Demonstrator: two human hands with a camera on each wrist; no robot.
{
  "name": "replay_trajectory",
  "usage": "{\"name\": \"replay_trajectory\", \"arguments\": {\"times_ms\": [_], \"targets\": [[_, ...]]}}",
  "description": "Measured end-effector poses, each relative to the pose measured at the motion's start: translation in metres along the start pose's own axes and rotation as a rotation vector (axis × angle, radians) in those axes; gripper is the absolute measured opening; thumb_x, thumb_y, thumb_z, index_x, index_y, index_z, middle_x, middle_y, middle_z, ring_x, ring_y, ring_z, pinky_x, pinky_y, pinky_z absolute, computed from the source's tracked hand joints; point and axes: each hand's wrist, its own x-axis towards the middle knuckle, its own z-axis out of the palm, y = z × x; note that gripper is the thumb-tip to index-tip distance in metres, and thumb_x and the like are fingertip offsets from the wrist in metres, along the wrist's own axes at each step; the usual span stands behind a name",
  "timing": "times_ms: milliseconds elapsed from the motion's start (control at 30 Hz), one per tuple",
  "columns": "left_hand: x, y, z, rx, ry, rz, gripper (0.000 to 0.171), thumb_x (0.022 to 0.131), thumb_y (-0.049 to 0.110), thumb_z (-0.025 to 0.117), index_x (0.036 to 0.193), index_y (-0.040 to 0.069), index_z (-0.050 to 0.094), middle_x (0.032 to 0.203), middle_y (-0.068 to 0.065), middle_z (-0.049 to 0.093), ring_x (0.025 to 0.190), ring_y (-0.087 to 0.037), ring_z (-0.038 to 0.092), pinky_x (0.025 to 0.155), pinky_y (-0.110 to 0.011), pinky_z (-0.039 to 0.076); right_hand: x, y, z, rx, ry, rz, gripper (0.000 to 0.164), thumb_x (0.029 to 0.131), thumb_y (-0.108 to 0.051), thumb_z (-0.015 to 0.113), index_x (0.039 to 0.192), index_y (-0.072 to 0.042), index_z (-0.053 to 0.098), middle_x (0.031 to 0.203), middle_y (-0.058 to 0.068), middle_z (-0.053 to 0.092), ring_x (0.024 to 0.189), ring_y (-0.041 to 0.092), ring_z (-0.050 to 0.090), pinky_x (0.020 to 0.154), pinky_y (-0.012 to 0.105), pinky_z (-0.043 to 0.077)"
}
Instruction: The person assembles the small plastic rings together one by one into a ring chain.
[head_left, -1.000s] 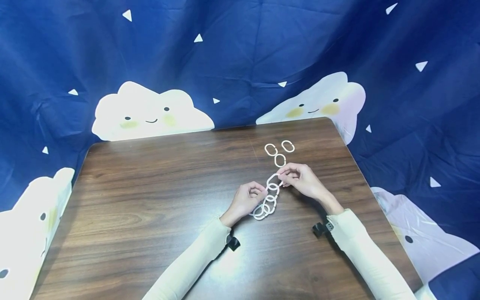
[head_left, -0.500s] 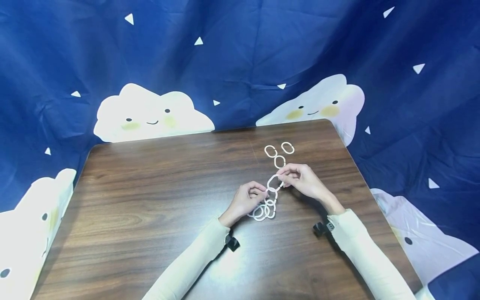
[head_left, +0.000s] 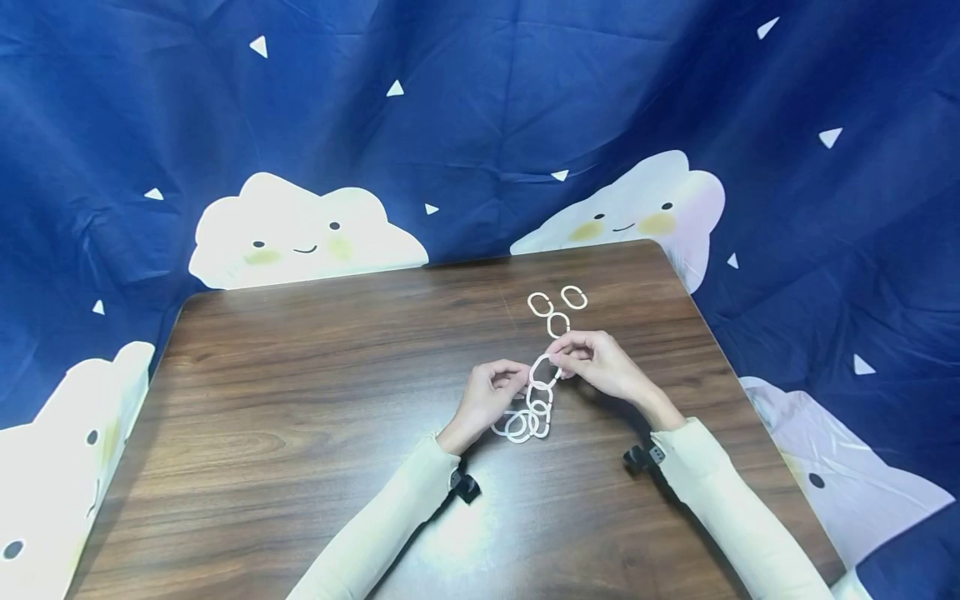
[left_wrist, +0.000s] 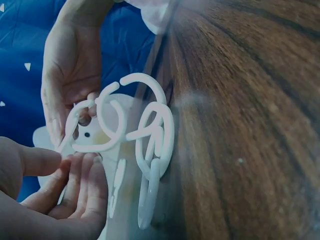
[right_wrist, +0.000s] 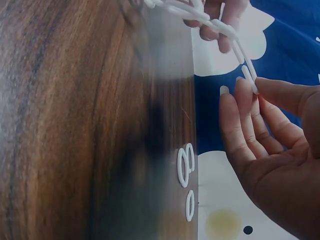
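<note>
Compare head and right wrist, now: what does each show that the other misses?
Head only: both pale sleeves and the black wrist-worn devices.

Right wrist only: the palm of the right hand, which head sees from the back.

Both: the left hand (cropped at right wrist), the white link chain, three separate white links, wooden table and blue cloud-print cloth.

On a brown wood-grain tabletop (head_left: 337, 358), right of its centre, a chain of joined white oval rings (left_wrist: 120, 122) runs from between the left hand (head_left: 486, 398) and the right hand (head_left: 609, 367) back toward the person. Just behind the right hand lie three loose rings: one nearest (head_left: 548, 325), one behind-left (head_left: 529, 302), one behind-right (head_left: 563, 293). A blue cloud-print fabric curtain (head_left: 450, 108) hangs behind the tabletop.
</note>
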Motion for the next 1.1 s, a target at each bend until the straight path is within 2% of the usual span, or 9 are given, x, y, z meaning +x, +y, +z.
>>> {"name": "replay_trajectory", "arguments": {"times_ms": [67,267,400,533,700,767,900,1100], "targets": [[0.001,0.000,0.000,-0.003,0.005,0.015,0.021,0.102,0.014,0.066,0.114,-0.001,0.076,0.103,-0.023,0.079,0.094,-0.038,0.077,0.084,-0.045,0.065,0.000,-0.002,0.001,0.004,-0.007,0.004,0.019,0.099,-0.013,0.072,0.112,0.000,0.074,0.097,0.031,0.074,0.076,0.030,0.074,0.068,0.034,0.062],[0.001,0.001,-0.002,0.022,0.024,0.074,0.021,0.101,0.015,0.069,0.110,-0.001,0.078,0.100,-0.021,0.080,0.085,-0.032,0.078,0.078,-0.038,0.066,0.001,-0.001,0.005,-0.001,-0.013,-0.005,0.016,0.098,-0.011,0.071,0.110,-0.001,0.075,0.099,0.030,0.075,0.075,0.028,0.075,0.067,0.036,0.063],[-0.001,0.001,-0.003,0.008,0.027,0.051,0.020,0.098,0.014,0.073,0.110,-0.001,0.078,0.099,-0.022,0.079,0.083,-0.029,0.078,0.079,-0.044,0.066,0.001,0.000,0.008,-0.002,-0.019,-0.016,0.016,0.098,-0.010,0.071,0.110,0.000,0.074,0.099,0.030,0.074,0.075,0.028,0.075,0.067,0.038,0.063],[-0.003,0.001,-0.003,-0.023,0.017,0.024,0.022,0.095,0.011,0.076,0.111,-0.003,0.077,0.100,-0.026,0.078,0.086,-0.039,0.077,0.080,-0.051,0.065,0.001,-0.001,0.010,-0.003,-0.025,-0.010,0.015,0.098,-0.010,0.072,0.110,-0.002,0.073,0.100,0.030,0.074,0.074,0.028,0.074,0.066,0.039,0.063],[-0.003,-0.001,-0.004,-0.041,0.010,0.005,0.021,0.094,0.010,0.076,0.111,-0.003,0.076,0.099,-0.026,0.078,0.084,-0.038,0.078,0.080,-0.049,0.065,0.002,-0.001,0.010,-0.006,-0.024,-0.013,0.015,0.098,-0.012,0.073,0.110,-0.003,0.072,0.100,0.030,0.074,0.073,0.024,0.075,0.067,0.039,0.063],[-0.003,-0.001,-0.005,-0.043,0.010,-0.004,0.020,0.094,0.009,0.076,0.110,-0.003,0.076,0.099,-0.025,0.078,0.084,-0.037,0.079,0.080,-0.048,0.066,0.003,-0.001,0.011,-0.009,-0.024,-0.019,0.016,0.098,-0.013,0.072,0.110,-0.002,0.072,0.100,0.029,0.074,0.074,0.023,0.075,0.069,0.036,0.063],[-0.004,-0.002,-0.005,-0.051,0.001,-0.012,0.021,0.094,0.008,0.075,0.110,-0.005,0.075,0.099,-0.027,0.078,0.088,-0.043,0.078,0.080,-0.048,0.066,0.005,-0.002,0.008,-0.013,-0.021,-0.012,0.020,0.100,-0.013,0.070,0.112,0.003,0.071,0.099,0.027,0.075,0.077,0.025,0.076,0.072,0.030,0.064],[-0.004,-0.002,-0.007,-0.044,0.007,-0.015,0.019,0.094,0.008,0.075,0.109,-0.004,0.075,0.098,-0.023,0.079,0.083,-0.030,0.080,0.078,-0.041,0.066,0.013,-0.001,0.000,-0.009,-0.018,0.004,0.025,0.101,-0.013,0.069,0.114,0.008,0.069,0.098,0.026,0.075,0.082,0.034,0.076,0.075,0.033,0.066]]}}
